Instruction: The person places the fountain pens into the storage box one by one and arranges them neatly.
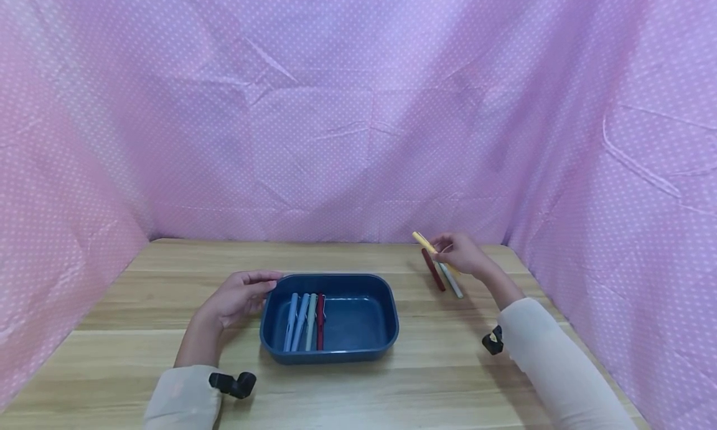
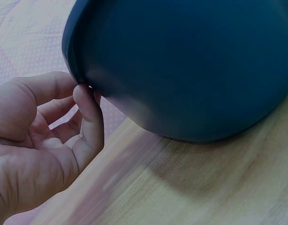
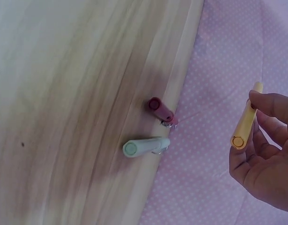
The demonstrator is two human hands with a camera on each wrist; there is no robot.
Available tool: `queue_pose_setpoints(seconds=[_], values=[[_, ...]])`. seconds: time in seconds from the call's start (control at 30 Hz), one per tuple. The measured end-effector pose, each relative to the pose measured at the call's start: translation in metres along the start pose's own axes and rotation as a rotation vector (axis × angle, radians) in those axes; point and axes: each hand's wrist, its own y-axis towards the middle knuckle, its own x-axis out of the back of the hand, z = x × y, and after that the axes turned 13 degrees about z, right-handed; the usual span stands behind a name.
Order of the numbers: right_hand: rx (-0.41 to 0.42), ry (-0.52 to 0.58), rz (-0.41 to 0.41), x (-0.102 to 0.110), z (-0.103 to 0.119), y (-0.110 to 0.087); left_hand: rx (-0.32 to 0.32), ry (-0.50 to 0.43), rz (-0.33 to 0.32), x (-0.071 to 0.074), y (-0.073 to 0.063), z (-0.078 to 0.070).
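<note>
Here, our left hand (image 1: 238, 298) pinched the tray (image 1: 361, 324); beyond its right end, our right hand (image 1: 462, 256) pinched the yellow pen (image 3: 247, 121), far tip leftward.

Pink cloth (image 1: 347, 137) with white dots, creased, hanging on three sides, pale wood-grain tabletop (image 1: 358, 396)

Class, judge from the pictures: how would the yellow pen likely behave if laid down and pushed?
The yellow pen is probably stiff, showing no bend in the right hand. It seems light, held in a simple pinch. Slim and rounded, it may roll.
</note>
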Motion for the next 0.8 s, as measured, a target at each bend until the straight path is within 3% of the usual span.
queue_pose_setpoints(seconds=[0.57,0.8], values=[[0.065,-0.122,0.040,-0.016,0.035,-0.003,-0.010,0.009,0.007,-0.001,-0.002,-0.002],[0.076,-0.101,0.051,-0.021,0.048,-0.006,-0.011,0.005,0.006,-0.002,-0.003,-0.002]])
